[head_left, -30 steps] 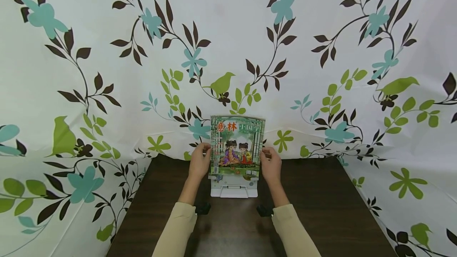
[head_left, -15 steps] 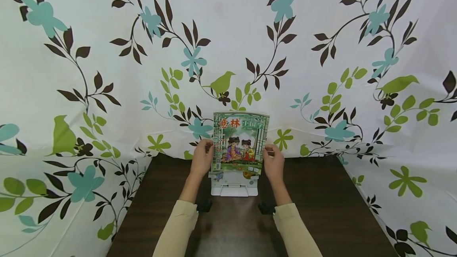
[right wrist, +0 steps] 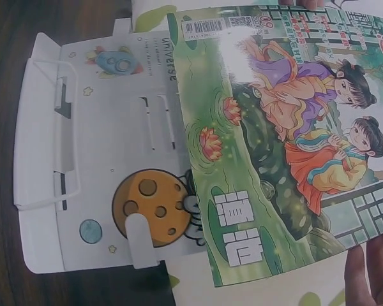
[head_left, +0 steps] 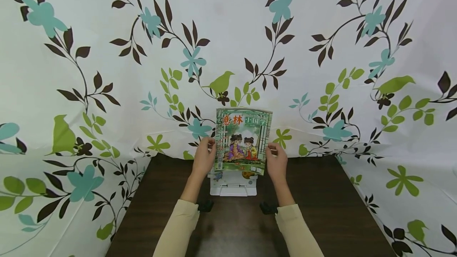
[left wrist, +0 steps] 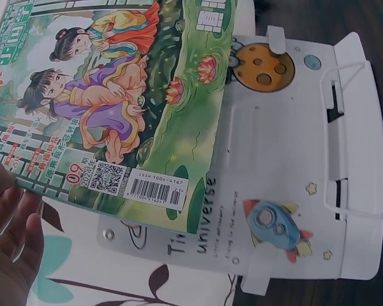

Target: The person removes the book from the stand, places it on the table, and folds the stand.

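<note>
A green magazine (head_left: 244, 142) with two cartoon figures on its cover is held upright, tilted slightly, in front of a white book stand (head_left: 233, 190). My left hand (head_left: 204, 157) grips its left edge, and my right hand (head_left: 277, 162) grips the right edge. In the left wrist view the magazine's lower edge overlaps the stand's printed back plate (left wrist: 274, 146), which carries an orange planet and a rocket. Fingertips behind the magazine are hidden. The right wrist view shows the cover (right wrist: 274, 146) angled away from the stand's lower ledge (right wrist: 41, 159), with a gap between them.
The stand is on a dark wood-grain table (head_left: 314, 201). Behind and beside the table hangs a white cloth (head_left: 221, 23) printed with leaves, flowers and birds. A wire page holder (left wrist: 332, 140) and small white clips (right wrist: 140, 239) project from the stand.
Both hands have raised the magazine slightly and shifted it to the right, tilting it a little clockwise. More of the stand's lower back plate shows below it. The stand stays in place.
</note>
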Demonstrator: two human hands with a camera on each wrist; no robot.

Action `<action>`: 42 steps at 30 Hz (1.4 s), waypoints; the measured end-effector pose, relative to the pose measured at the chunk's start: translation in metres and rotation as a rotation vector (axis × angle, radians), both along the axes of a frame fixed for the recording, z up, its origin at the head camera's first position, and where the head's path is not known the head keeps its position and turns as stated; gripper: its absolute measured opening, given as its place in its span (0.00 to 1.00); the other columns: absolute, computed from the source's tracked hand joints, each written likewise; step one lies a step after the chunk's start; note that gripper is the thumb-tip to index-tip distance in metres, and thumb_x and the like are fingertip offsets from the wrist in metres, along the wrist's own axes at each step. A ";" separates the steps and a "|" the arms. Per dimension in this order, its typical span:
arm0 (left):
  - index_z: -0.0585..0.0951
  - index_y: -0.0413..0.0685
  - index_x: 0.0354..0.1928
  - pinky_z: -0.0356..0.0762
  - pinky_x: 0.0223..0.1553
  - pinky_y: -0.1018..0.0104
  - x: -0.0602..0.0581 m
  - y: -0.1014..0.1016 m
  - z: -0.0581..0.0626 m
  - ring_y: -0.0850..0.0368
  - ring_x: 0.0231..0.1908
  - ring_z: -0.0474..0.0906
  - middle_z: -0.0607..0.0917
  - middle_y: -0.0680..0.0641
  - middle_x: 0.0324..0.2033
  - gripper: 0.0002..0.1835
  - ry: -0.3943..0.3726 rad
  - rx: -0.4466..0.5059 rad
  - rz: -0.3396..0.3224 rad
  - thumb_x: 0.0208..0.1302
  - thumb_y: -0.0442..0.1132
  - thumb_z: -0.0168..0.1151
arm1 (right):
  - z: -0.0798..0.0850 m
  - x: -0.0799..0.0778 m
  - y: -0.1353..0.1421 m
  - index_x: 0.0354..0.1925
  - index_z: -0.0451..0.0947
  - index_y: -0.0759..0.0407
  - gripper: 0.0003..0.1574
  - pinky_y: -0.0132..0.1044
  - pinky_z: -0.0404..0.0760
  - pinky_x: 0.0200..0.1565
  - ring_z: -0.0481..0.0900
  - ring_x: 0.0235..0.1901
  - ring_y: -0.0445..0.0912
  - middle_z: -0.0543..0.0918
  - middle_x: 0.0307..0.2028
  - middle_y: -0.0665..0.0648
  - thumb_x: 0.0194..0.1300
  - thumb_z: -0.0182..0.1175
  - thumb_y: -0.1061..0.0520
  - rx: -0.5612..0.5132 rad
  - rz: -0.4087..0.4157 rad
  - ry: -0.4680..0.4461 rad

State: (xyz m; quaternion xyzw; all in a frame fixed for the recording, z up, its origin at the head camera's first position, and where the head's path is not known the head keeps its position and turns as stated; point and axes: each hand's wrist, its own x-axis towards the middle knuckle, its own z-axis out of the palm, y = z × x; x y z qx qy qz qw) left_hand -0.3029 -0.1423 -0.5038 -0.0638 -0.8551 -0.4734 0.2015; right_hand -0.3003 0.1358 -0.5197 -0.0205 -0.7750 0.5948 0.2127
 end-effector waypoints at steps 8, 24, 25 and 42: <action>0.79 0.43 0.59 0.85 0.51 0.45 0.001 0.013 0.008 0.42 0.55 0.84 0.84 0.40 0.54 0.10 -0.006 0.006 -0.026 0.83 0.38 0.58 | 0.002 0.003 0.011 0.59 0.84 0.59 0.15 0.42 0.80 0.46 0.82 0.53 0.58 0.85 0.56 0.63 0.81 0.62 0.54 -0.020 -0.037 0.012; 0.79 0.45 0.58 0.84 0.49 0.47 -0.008 0.034 0.006 0.44 0.53 0.84 0.84 0.42 0.53 0.09 -0.020 0.086 -0.127 0.83 0.38 0.58 | -0.002 0.010 0.030 0.58 0.85 0.60 0.15 0.31 0.77 0.37 0.81 0.44 0.42 0.85 0.54 0.62 0.80 0.62 0.54 -0.042 -0.106 0.018; 0.79 0.45 0.58 0.84 0.49 0.47 -0.008 0.035 0.005 0.45 0.52 0.83 0.84 0.42 0.53 0.10 -0.024 0.092 -0.133 0.83 0.38 0.58 | -0.002 0.010 0.031 0.58 0.85 0.60 0.15 0.31 0.78 0.37 0.81 0.44 0.42 0.85 0.54 0.62 0.80 0.62 0.54 -0.048 -0.106 0.019; 0.80 0.44 0.57 0.84 0.48 0.53 -0.016 0.068 -0.004 0.47 0.51 0.84 0.84 0.42 0.51 0.09 -0.061 0.110 -0.209 0.82 0.37 0.58 | -0.011 0.019 0.062 0.59 0.85 0.62 0.17 0.28 0.75 0.40 0.77 0.42 0.39 0.84 0.51 0.59 0.81 0.61 0.55 -0.046 -0.182 0.027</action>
